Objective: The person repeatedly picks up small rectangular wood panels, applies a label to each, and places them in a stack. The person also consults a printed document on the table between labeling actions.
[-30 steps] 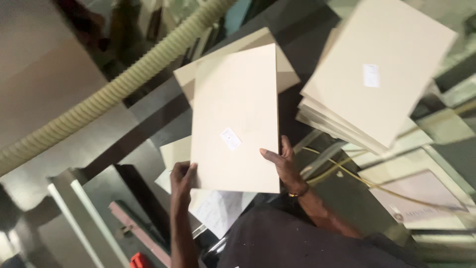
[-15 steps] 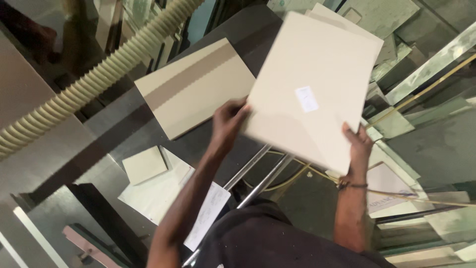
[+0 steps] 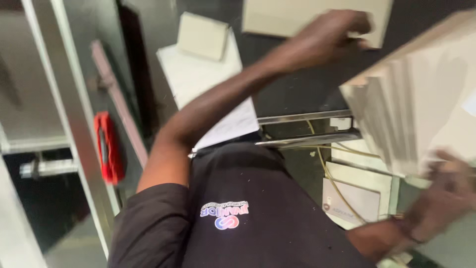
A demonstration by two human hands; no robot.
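Half a second ago both hands carried one board; now the left hand (image 3: 325, 37) reaches, fingers curled, touching the far board (image 3: 297, 17), while the blurred right hand (image 3: 444, 196) seemingly grips the stack (image 3: 416, 104) at the worktop's right edge.

A pale rectangular label (image 3: 353, 201) lies lower right; white paper sheets (image 3: 208, 84) lie upper centre.

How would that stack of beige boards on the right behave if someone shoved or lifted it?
The stack of beige boards shows many flat, straight edges, so each sheet probably stays stiff, not floppy. That many layers is likely heavy. The edges look fanned rather than flush, so sheets may slide apart; the right hand is at its lower edge.
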